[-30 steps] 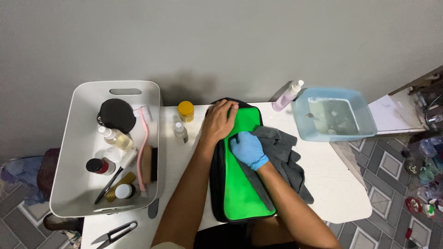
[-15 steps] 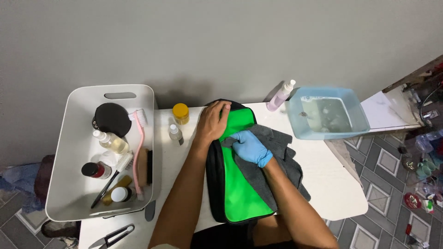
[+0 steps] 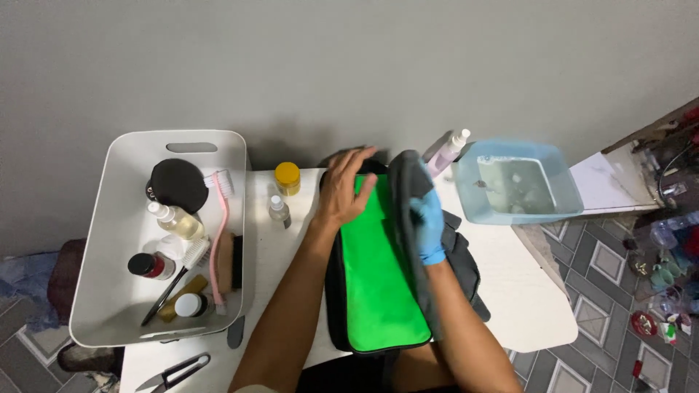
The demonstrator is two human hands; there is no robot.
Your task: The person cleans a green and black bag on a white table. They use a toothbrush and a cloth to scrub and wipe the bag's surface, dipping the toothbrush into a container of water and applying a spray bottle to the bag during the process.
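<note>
Bag of black fabric with a bright green panel (image 3: 378,280) lies at the middle of the white bench (image 3: 524,306), reaching its front edge. Left hand (image 3: 348,188), bare, rests open and flat on the bag's far end. Right hand (image 3: 428,212), blue-gloved, has its grip closed on a dark grey cloth (image 3: 409,191) along the bag's right side.

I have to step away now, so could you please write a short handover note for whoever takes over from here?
Left hand: bare, flat on the far end of the green and black bag, pinning it to the white table.
Right hand: in a blue glove, gripping a grey cloth against the bag's right edge.
Nearby: blue basin of water on the right, spray bottle behind the bag, white tub of brushes and bottles on the left.
Done: cloth on the bag.
Left: how much is wiped cannot be told.
</note>
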